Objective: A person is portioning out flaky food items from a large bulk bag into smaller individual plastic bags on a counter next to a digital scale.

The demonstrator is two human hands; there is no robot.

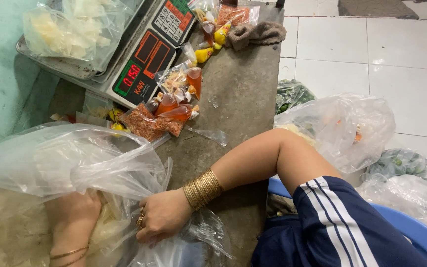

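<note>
My left hand [72,217] reaches inside a large clear plastic bag [50,163] full of pale yellowish shreds, seen through the film, fingers buried in the contents. My right hand [161,215], with rings and stacked gold bangles, grips the bag's crumpled opening edge at the table's near side. A digital scale [144,54] stands at the back left; a filled clear bag of pale chips [72,27] rests on its metal pan.
Small packets of red spice powder, orange sauce and yellow sachets [166,106] lie beside the scale on the grey table [243,89]. A brown rag [255,33] lies at the far edge. Bags of greens and clear bags [337,126] sit on the tiled floor right.
</note>
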